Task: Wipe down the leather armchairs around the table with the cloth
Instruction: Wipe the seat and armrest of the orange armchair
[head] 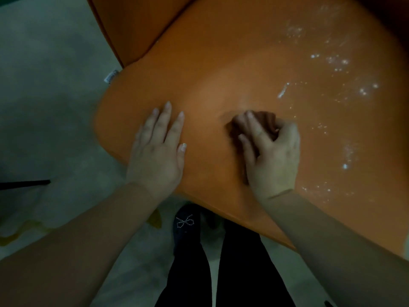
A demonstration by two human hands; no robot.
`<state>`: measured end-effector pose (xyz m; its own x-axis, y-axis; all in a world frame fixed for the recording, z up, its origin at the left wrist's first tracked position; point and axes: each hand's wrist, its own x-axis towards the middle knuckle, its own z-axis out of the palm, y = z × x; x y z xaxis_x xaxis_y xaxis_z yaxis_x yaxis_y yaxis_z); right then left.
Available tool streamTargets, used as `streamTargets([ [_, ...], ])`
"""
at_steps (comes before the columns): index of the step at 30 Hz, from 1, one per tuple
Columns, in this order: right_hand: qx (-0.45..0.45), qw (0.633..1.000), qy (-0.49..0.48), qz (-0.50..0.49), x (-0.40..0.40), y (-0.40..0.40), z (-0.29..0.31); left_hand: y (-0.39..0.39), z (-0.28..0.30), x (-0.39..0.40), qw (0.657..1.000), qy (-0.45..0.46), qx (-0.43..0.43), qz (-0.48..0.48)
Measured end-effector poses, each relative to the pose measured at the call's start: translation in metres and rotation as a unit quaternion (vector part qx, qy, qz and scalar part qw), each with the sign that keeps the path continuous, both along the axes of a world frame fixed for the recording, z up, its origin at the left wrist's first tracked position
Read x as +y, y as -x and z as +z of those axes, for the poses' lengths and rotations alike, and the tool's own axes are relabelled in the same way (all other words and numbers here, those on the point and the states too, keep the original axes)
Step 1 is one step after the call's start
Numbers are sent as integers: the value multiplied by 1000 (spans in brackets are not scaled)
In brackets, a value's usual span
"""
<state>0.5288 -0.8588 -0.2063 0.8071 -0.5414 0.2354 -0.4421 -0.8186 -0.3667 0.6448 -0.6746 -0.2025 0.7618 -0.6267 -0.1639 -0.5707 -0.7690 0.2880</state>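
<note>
Orange leather of the armchair seat (221, 63) is showing droplets at its far right, so wiping seems unfinished. The right hand (272, 151) is gripping the brown cloth (265, 120) mid-seat; the left hand (158, 145) is pressing flat, fingers straight.

A bunched brown cloth (264, 124) lies on the orange leather armchair (243, 63) seat.
</note>
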Motion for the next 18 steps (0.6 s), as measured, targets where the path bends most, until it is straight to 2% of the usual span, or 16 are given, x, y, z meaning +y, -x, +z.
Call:
streamTargets([
  [4, 45, 990, 14, 131, 17, 29, -2, 14, 1, -14, 1000, -5, 2, -28],
  [8, 42, 994, 45, 95, -37, 6, -2, 17, 1, -21, 998, -18, -1, -55],
  [12, -1, 999, -8, 44, -28, 20, 6, 15, 3, -27, 999, -27, -2, -46],
  [16, 41, 985, -12, 168, -3, 66, 4, 18, 4, -38, 999, -21, 9, -44],
  [18, 59, 983, -1, 173, -30, 57, 2, 19, 4, -45, 998, -23, 10, -51],
])
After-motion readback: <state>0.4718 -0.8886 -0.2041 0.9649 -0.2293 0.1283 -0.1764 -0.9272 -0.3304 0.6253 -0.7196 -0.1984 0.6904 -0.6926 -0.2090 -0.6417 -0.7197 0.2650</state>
